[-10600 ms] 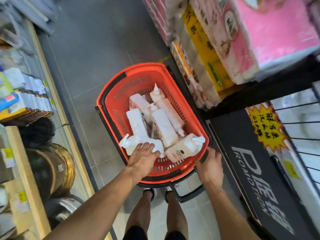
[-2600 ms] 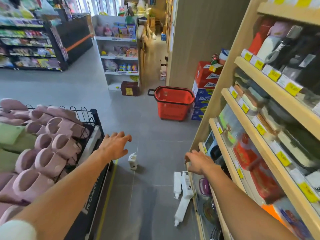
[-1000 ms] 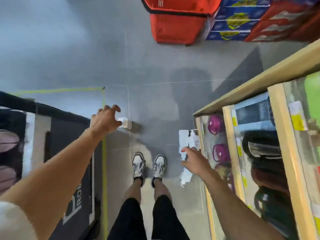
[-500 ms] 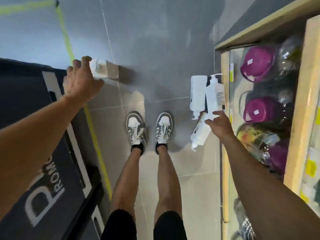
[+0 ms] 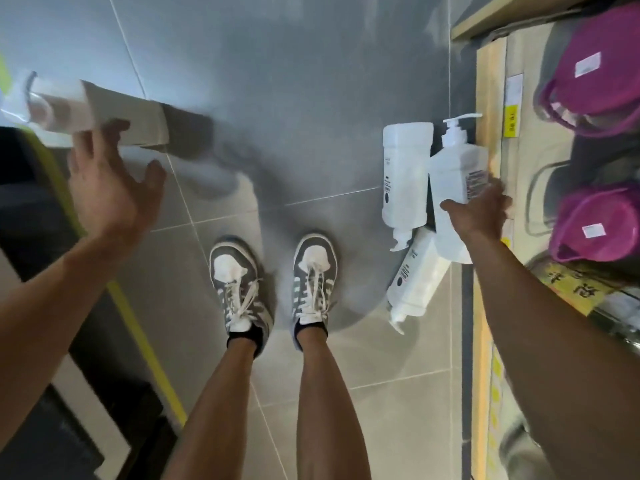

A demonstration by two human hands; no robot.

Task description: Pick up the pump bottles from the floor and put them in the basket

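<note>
Pump bottles (image 5: 403, 150) strewn across a grey tiled floor (image 5: 311, 81) on both sides of a person's shoes (image 5: 239, 282), head camera looking straight down. Right of the feet, three white ones in a tight cluster at the foot of a wooden shelf (image 5: 491, 81). Inner bottle (image 5: 405, 188) and shelf-side bottle (image 5: 453, 164) flat and side by side, long axes running away from the feet, parallel to the shelf edge; pump of the first toward the shoes, pump of the second pointing away. Slanted bottle (image 5: 419, 282) nearest the feet, angled, nozzle toward the camera, far end tucked against the base of the shelf-side bottle. Right hand (image 5: 481, 209) laid across the lower body of the shelf-side bottle, thumb at one edge, fingers over the other, wrapped round it; lifted or not, impossible to tell. Left of the feet, well apart from the cluster, a fourth, blurred bottle (image 5: 104, 109), white over tan, long axis crosswise, pump end far left beside a yellow floor line (image 5: 145, 341). Left hand (image 5: 110, 188) wide open, fingers spread, holding nothing, at the near edge of that bottle; contact lost in the blur. Each hand nearest its own target, then. Little room on the right, by the look of it: shelf edge and purple tubs (image 5: 595, 74) just beside the fingers. Dark display base (image 5: 31, 202) beside the left forearm. Basket nowhere in shot, so probably a carry ahead.
</note>
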